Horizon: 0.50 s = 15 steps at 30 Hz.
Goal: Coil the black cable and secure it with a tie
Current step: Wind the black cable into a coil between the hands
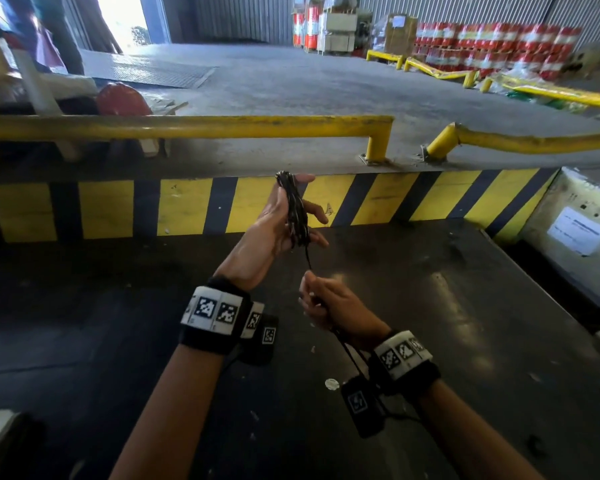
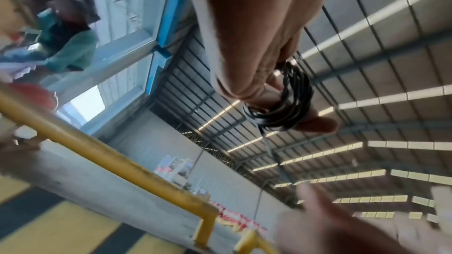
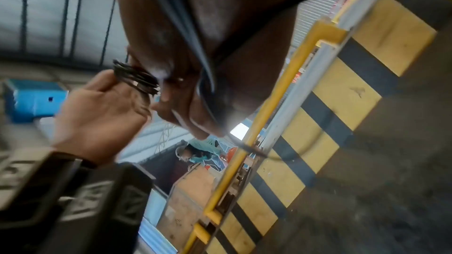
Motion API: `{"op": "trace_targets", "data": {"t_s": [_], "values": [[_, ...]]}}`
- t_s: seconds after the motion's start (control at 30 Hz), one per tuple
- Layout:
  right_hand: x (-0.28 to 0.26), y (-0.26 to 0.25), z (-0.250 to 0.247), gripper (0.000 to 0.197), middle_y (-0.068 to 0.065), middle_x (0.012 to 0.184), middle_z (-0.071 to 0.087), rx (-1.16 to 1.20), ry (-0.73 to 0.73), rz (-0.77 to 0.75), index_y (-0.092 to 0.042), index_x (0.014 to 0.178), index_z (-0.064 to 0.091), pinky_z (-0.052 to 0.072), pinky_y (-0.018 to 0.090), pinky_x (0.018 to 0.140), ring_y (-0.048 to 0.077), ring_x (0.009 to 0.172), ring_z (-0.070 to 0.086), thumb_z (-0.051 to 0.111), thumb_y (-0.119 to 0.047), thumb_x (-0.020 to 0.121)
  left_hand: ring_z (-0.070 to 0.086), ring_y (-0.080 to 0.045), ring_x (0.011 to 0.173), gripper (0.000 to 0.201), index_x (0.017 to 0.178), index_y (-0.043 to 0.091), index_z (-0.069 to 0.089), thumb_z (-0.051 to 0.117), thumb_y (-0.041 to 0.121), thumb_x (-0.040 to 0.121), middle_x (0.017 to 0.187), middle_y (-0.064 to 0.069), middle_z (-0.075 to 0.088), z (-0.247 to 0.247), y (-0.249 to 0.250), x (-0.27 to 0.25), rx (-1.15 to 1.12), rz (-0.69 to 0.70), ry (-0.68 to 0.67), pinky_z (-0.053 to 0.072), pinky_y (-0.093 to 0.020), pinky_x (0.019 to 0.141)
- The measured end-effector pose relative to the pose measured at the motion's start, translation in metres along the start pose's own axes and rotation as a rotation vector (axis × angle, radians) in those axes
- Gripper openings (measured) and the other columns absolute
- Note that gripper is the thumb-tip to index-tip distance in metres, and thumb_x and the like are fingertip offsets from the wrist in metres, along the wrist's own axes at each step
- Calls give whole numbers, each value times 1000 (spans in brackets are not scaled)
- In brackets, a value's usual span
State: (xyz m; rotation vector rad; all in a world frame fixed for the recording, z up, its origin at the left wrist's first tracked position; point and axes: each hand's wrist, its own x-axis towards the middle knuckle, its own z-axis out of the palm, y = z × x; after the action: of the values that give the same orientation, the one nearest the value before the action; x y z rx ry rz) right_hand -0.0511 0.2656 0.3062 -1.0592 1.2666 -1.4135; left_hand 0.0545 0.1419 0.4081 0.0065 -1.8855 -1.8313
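The black cable is wound in several loops around my left hand, running from the thumb at the top to the lower fingers, which stick out fairly straight past the coil. One strand drops from the coil into my right hand, which grips it in a fist just below; the cable's tail hangs down past that wrist. In the left wrist view the coil rings a finger of my left hand. The right wrist view shows the cable running along my right hand. No tie is visible.
I stand over a dark platform floor bounded ahead by a yellow and black striped kerb and a yellow guard rail. A white box sits at the right. Red and white drums line the far wall. A person stands at the far left.
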Motion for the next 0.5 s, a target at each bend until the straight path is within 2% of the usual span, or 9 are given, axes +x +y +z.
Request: {"op": "trace_targets", "data": {"t_s": [0.1, 0.17, 0.27, 0.3, 0.33, 0.37, 0.4, 0.43, 0.5], "values": [[-12, 7, 3, 33, -8, 55, 38, 67, -78, 32, -17, 80, 48, 22, 16, 42, 3, 44, 30, 35, -26, 110, 67, -36, 83, 42, 144, 15, 33, 15, 33, 111, 108, -21, 61, -1, -19, 13, 134, -2, 84, 58, -44, 89], [-18, 7, 0, 32, -5, 55, 43, -27, -107, 79, -18, 81, 53, 29, 22, 46, 8, 46, 36, 39, -24, 109, 66, -36, 83, 40, 143, 15, 33, 16, 31, 111, 108, -24, 59, -4, -33, 19, 146, -7, 164, 58, -42, 88], [-27, -1, -8, 30, -5, 55, 55, -260, -182, 98, -25, 78, 62, 43, 38, 60, 18, 53, 49, 49, -24, 104, 70, -36, 87, 41, 141, 21, 37, 20, 38, 108, 116, -25, 60, -6, -54, 23, 335, -53, 189, 56, -55, 90], [-29, -8, -12, 26, -6, 54, 58, -346, -190, 102, -26, 79, 63, 47, 42, 64, 19, 53, 53, 53, -24, 103, 70, -37, 97, 43, 143, 21, 37, 20, 38, 108, 125, -25, 59, -3, -61, 22, 481, -90, 152, 54, -57, 93], [-30, -16, -16, 21, -6, 55, 61, -439, -184, 111, -23, 82, 64, 50, 42, 65, 17, 54, 57, 56, -22, 102, 65, -38, 114, 43, 147, 21, 34, 21, 35, 108, 139, -25, 53, 3, -69, 20, 669, -147, 90, 50, -57, 100], [-30, -27, -21, 16, -5, 56, 63, -553, -166, 126, -20, 85, 65, 53, 40, 64, 15, 54, 61, 60, -20, 101, 54, -36, 130, 43, 150, 25, 30, 20, 32, 109, 152, -21, 43, 8, -78, 16, 904, -213, 18, 43, -53, 108], [-30, -39, -26, 13, -6, 59, 64, -694, -139, 138, -18, 88, 68, 54, 37, 63, 13, 57, 63, 62, -19, 100, 45, -33, 139, 44, 152, 29, 24, 19, 29, 109, 159, -15, 36, 13, -85, 12, 1138, -259, -72, 38, -49, 113], [-29, -50, -33, 13, -6, 63, 65, -848, -100, 143, -18, 89, 71, 55, 37, 63, 11, 60, 64, 63, -20, 99, 44, -32, 140, 46, 154, 25, 22, 20, 27, 108, 159, -14, 35, 18, -90, 7, 1280, -282, -159, 38, -47, 111], [-25, -68, -48, 15, -8, 68, 66, -1056, -26, 123, -24, 87, 74, 55, 37, 67, 5, 63, 63, 64, -24, 98, 56, -37, 126, 47, 154, 13, 24, 29, 21, 108, 140, -19, 49, 23, -98, -1, 1357, -299, -297, 45, -47, 98]]}}
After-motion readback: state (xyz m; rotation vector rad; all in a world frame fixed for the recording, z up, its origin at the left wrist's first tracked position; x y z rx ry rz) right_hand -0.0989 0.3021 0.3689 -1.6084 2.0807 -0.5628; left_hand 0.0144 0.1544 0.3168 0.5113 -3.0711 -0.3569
